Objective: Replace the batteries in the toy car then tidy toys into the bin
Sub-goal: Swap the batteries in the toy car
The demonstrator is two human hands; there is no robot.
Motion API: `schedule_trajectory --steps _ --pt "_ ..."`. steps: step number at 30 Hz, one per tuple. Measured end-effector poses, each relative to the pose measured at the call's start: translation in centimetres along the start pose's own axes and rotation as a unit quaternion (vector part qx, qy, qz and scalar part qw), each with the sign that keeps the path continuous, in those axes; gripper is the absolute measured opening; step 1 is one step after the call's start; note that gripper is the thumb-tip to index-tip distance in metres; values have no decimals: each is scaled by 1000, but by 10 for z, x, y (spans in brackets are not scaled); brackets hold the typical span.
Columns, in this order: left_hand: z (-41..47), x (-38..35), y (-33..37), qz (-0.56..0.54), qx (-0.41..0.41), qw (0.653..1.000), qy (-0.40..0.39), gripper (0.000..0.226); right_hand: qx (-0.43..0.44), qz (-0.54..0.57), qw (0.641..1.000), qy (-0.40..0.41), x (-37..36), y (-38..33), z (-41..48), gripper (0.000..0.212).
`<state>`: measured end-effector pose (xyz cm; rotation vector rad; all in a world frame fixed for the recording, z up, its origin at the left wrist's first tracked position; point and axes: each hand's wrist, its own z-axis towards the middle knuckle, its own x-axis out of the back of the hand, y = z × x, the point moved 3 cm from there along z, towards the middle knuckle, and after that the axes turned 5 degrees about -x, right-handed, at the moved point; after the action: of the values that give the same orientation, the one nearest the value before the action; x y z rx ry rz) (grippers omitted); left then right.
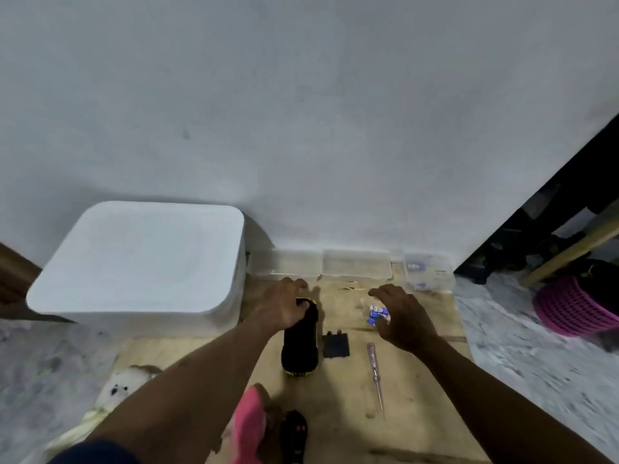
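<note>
Fingers, left hand (pixel 284 308): curled over the far end of the toy car (pixel 299 343), grasping it against the wooden surface (pixel 418 396).
Fingers, right hand (pixel 402 316): released, loosely bent and spread, holding nothing; the hand hovers over the blue batteries (pixel 378 314), and contact with them cannot be told.
Toy car: lies lengthwise away from the person, its black side up, with yellow showing at both ends.
Battery cover (pixel 336 344): small black panel, flat on the surface just right of the car.
Screwdriver (pixel 375 373): clear-handled, lying right of the cover, tip toward the person.
Batteries: small blue-and-white cluster beyond the screwdriver, partly hidden by the right hand.
Bin (pixel 134 262): white, lid on, at the left against the wall (pixel 301 112), near the car.
Clear containers (pixel 356 264): three in a row along the wall, beyond both hands.
Near edge: a pink toy (pixel 249 426) and a black remote control (pixel 294 433) side by side; a white plush toy (pixel 124 383) left of the left forearm.
Room: pale bare wall, mottled grey floor (pixel 536 363), a pink basket (pixel 572 309) at the right beside dark furniture.
</note>
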<state>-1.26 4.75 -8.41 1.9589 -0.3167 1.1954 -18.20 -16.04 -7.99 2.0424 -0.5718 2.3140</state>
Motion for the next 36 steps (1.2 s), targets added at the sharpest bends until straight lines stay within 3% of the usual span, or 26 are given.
schedule_trajectory --steps 9,14,18,25,31,33,34,36 --pt "-20 -19 -38 -49 71 996 -30 47 -167 -20 977 -132 -25 -6 -12 61" --pt "-9 -38 -41 -191 143 970 -56 53 -181 -40 967 -176 -36 10 -2 68" --pt "-9 -51 -45 -260 185 945 -71 37 -174 -36 959 -221 -56 15 6 73" --pt "-14 -56 -46 -333 218 915 -67 29 -199 -55 959 -195 -78 12 12 59" --pt "-15 -56 -50 -474 243 846 -23 27 -214 -45 964 -152 -89 11 4 35" --pt "-15 -52 -50 -486 237 841 -23 20 -255 60 958 -116 -83 12 8 9" --pt "-15 -48 -49 -490 234 839 -26 21 -293 158 938 -100 -77 11 11 9" --pt "-16 -41 -45 -494 229 838 -29 24 -360 347 861 -91 -64 4 17 18"
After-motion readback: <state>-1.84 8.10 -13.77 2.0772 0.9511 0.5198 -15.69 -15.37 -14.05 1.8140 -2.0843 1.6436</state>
